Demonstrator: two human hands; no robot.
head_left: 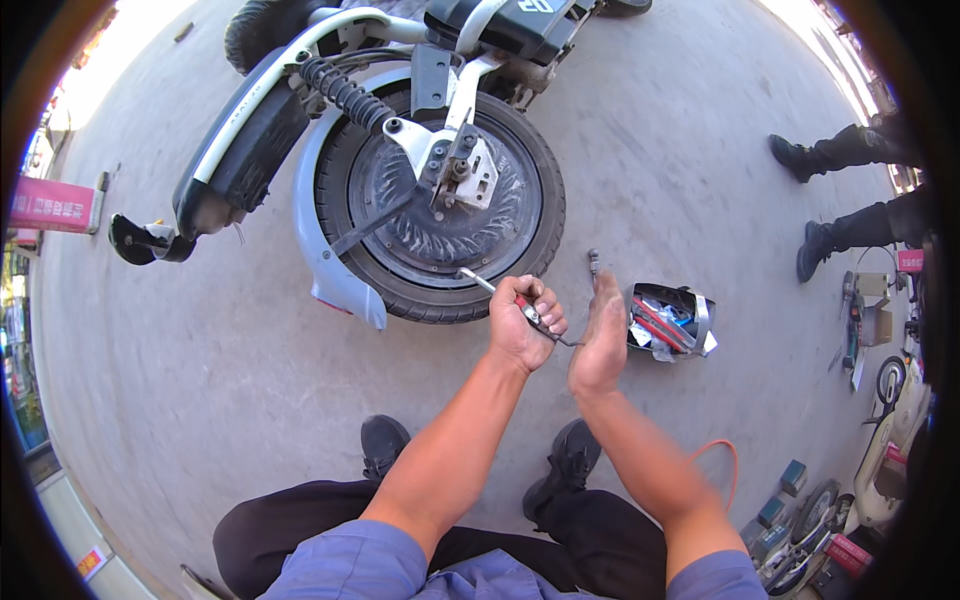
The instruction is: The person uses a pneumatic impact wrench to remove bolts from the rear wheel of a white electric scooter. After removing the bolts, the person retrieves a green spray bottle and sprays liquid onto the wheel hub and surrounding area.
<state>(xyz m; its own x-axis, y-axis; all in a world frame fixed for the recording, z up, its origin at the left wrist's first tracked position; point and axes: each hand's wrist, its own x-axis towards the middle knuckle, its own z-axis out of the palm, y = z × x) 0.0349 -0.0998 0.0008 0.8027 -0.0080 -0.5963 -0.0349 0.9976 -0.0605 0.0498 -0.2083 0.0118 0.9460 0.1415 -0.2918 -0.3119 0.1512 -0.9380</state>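
The worker's left hand (527, 322) is wrapped firmly around a slim silver metal tool with a red section at its grip (480, 281), its bent tip up over the lower edge of a black-tyred wheel with a dusty grey metal hub (430, 230). From where I stand I can't tell whether tip and wheel touch. The right hand (600, 335) is flat and open just beside that fist, fingers stretched out together; whether its palm meets the tool's thin dark tail, I can't say.

I'd judge the tool light, stiff and hard to break, perhaps slick on its bare metal; the red section looks the surest place to hold. The wheel must be heavy, its rubber giving only a little.

Underfoot is smooth, scuffed grey concrete (250, 330). An open black box of tools and scraps (688, 297) sits right of the hands, and beyond it stand someone's black-trousered legs (850, 150).
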